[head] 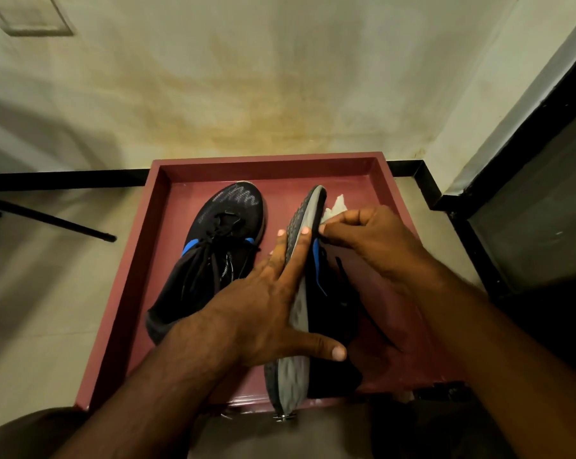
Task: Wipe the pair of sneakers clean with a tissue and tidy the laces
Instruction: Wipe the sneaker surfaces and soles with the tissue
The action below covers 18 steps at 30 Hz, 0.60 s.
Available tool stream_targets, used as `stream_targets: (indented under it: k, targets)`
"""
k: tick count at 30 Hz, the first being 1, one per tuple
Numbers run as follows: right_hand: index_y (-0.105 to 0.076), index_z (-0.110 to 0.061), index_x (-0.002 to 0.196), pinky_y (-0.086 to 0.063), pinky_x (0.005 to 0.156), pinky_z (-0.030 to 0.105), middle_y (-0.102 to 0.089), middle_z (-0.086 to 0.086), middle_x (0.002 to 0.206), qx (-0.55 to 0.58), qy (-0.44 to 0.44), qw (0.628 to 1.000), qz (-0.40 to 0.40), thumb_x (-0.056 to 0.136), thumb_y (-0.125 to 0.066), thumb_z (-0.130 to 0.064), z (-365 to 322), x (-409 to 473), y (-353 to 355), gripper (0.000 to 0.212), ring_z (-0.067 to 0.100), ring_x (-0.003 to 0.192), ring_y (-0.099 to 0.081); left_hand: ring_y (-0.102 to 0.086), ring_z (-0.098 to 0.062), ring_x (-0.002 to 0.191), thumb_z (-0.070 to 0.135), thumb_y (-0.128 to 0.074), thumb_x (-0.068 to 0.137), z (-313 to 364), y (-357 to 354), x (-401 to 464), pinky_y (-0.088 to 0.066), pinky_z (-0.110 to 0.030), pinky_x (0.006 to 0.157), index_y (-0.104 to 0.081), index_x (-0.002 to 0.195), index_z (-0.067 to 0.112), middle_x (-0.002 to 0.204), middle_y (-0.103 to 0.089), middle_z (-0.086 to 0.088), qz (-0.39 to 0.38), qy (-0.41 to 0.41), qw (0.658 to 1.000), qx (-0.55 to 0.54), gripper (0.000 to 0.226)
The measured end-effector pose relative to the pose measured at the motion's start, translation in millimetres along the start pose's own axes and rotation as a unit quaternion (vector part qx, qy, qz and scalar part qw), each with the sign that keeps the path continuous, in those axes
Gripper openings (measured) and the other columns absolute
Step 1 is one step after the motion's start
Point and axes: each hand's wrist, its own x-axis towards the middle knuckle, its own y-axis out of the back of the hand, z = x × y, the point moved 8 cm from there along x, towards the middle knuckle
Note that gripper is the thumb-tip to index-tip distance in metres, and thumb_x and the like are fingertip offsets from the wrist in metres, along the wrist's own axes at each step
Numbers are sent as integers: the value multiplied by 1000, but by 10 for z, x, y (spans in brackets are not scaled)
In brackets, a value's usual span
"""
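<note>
Left hand (266, 313) lies flat, fingers straight and spread; right hand (369, 240) curls in a pinching grip.

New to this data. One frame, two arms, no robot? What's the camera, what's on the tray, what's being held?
There is no robot here: a person works with bare hands, and the single picture comes from a wide-angle camera on their head, looking down. A red tray sits on the floor by a wall. In it, one black sneaker lies upright. The second sneaker is tipped on its side, sole facing left. The left hand steadies it with straight fingers against the sole. The right hand pinches a white tissue against the shoe's edge near the toe.
</note>
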Motion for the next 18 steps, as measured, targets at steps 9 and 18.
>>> stream_targets:
  k: [9, 18]
  targets:
    - [-81, -10, 93, -64, 84, 55, -81, 14, 87, 168, -108, 976, 85, 92, -71, -8, 331, 254, -276, 9, 35, 85, -79, -2, -23, 159, 92, -68, 56, -11, -8, 3, -31, -53, 122, 49, 132, 57, 159, 44, 12, 2, -8, 1000, -30, 144]
    - [-76, -9, 104, -65, 81, 40, -81, 10, 95, 263, -95, 952, 127, 88, -77, -8, 376, 255, -211, 17, 27, 90, -79, -4, -26, 159, 88, -72, 57, -28, -11, 8, -32, -55, 121, 48, 132, 59, 159, 43, 13, 1, -8, 999, -46, 145]
